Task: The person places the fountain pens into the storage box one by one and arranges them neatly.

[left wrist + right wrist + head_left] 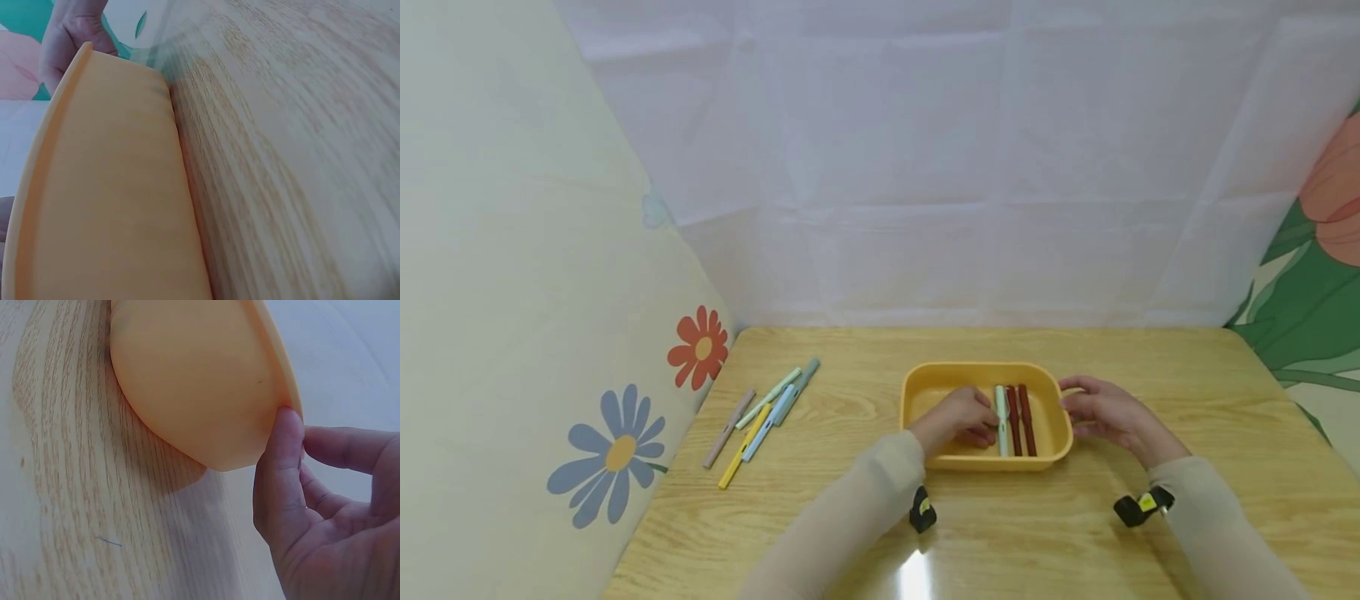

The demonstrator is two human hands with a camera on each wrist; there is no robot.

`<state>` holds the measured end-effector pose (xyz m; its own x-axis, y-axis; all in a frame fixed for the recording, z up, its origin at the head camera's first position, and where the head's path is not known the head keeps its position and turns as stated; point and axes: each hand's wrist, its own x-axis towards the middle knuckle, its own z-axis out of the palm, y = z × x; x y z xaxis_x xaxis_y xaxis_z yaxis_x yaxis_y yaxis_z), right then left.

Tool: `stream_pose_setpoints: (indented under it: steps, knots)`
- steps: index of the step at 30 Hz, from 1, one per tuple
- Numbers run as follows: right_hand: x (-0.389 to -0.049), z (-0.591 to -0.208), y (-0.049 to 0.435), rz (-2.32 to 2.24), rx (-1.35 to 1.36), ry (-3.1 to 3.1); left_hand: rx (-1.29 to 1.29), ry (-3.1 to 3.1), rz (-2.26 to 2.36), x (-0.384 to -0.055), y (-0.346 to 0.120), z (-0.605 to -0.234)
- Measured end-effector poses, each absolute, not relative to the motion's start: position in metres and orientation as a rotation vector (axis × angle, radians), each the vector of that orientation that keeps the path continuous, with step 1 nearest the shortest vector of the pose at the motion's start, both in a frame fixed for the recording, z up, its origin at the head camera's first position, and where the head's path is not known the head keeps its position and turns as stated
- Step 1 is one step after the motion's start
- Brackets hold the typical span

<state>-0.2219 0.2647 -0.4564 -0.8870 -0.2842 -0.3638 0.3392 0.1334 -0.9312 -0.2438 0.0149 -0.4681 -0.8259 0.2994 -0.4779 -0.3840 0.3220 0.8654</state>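
Inside a yellow tray (913, 400), my left hand (962, 417) reaches down with loosely bent fingers. Its fingertips are right at the side of a light green pen (1002, 421), which lies lengthwise and shows along its whole length. Beside that pen lie two dark red pens (1020, 421), roughly parallel to it. My right hand (1105, 414) pinches the tray's right rim; in the right wrist view, its thumb (284, 450) presses the outer wall just under the lip. In the left wrist view, the tray's front wall (112, 187) hides the left fingers.
To the left on the wooden table (850, 517) lies a loose group of pens: a pinkish one (728, 429), a yellow one (745, 446), a pale blue one (767, 423), a light green one and a grey-green one (797, 392). A white cloth (880, 167) hangs behind the table.
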Motion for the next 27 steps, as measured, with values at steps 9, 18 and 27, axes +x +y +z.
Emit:
stream_pose_setpoints:
  steps: [9,18,27]
  knots:
    - [-0.224,-0.458,0.266,-1.784,0.038,1.968,-0.073,1.994,1.552,-0.243,0.005,-0.46]
    - [-0.221,-0.456,0.268,-1.792,0.051,1.957,0.001,2.041,1.537,-0.239,-0.009,-0.447]
    - [-0.221,-0.457,0.268,-1.788,0.05,1.965,0.083,2.154,1.555,-0.233,-0.027,-0.432]
